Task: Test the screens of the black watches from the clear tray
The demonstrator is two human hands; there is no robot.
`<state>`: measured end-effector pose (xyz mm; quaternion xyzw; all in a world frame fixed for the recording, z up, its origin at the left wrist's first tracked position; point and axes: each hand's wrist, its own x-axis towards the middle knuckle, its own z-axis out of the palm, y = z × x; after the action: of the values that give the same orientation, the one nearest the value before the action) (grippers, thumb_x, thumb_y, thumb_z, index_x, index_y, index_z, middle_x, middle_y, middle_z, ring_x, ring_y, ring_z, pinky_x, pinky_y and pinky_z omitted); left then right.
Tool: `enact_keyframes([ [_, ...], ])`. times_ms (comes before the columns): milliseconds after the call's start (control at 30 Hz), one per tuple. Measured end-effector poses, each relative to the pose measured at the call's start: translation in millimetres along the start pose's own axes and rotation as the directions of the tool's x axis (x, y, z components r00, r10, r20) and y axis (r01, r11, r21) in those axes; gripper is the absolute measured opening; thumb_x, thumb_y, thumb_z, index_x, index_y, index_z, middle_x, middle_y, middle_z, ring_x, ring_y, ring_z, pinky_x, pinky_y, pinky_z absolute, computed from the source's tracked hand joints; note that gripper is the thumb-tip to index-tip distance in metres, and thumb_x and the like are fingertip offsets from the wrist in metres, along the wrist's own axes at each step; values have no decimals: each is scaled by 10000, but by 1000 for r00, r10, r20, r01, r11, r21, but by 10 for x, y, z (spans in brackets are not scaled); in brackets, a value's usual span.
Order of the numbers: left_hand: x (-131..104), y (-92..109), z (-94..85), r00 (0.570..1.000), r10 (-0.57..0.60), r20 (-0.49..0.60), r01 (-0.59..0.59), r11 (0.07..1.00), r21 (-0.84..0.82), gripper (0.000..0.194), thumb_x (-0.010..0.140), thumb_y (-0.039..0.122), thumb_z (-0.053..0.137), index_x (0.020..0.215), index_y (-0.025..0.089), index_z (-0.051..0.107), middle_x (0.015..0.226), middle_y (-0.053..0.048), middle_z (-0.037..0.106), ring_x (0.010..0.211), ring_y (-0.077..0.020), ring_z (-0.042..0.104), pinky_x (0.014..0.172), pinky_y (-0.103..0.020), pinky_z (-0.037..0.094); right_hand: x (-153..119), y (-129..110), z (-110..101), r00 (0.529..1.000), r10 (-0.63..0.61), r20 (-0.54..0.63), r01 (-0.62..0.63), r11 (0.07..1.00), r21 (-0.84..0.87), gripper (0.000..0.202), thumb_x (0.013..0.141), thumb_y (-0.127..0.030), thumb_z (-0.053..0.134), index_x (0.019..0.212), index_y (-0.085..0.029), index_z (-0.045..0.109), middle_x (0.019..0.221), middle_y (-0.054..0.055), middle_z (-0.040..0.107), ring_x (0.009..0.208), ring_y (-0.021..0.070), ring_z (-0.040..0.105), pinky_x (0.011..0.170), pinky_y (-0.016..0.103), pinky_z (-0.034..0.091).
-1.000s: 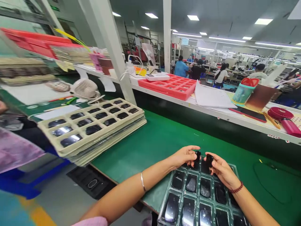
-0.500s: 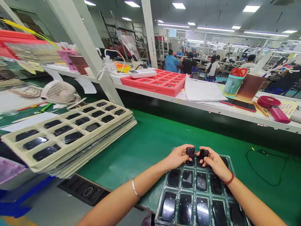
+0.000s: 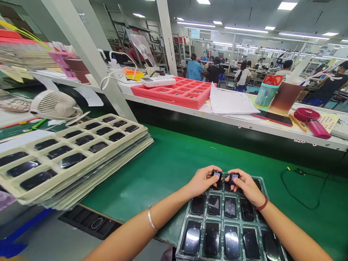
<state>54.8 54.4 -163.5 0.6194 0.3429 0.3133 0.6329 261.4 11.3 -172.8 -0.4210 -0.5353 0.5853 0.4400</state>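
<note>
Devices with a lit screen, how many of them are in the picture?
2: one lit device in the left hand, another in the right hand, both above the greenish tray. Hands cover part, so others may be hidden.

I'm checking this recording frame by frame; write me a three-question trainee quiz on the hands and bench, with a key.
1. True or false: the left hand and the right hand each hold a small black device.
2. The beaded bracelet is worn at the wrist of: A) the left hand; B) the right hand; C) both.
3. Fill the gap: the compartmented tray on the white shelf is ____.

Key: 1. True. 2. B. 3. Red.
</note>
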Motion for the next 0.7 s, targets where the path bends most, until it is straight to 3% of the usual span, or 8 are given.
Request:
enact_keyframes([
  [300,-7,26,19,1000,18,24,-17,1000,-18,336,771,392,589,956,112,567,848,-77,616,726,-159,571,615,-277,499,32,31,22,999,-12,-39,11,1000,-29,313,808,-401,601,1000,-158,556,838,54,667,519,90,554,487,216,461],
  [700,-7,-17,20,1000,24,17,-24,1000,16,296,802,353,554,980,117,558,852,-78,622,685,-146,577,631,-287,495,11,35,14,999,-7,-49,3,997,-78,305,824,-392,582,1015,-156,556,856,57,663,525,87,549,480,209,446],
])
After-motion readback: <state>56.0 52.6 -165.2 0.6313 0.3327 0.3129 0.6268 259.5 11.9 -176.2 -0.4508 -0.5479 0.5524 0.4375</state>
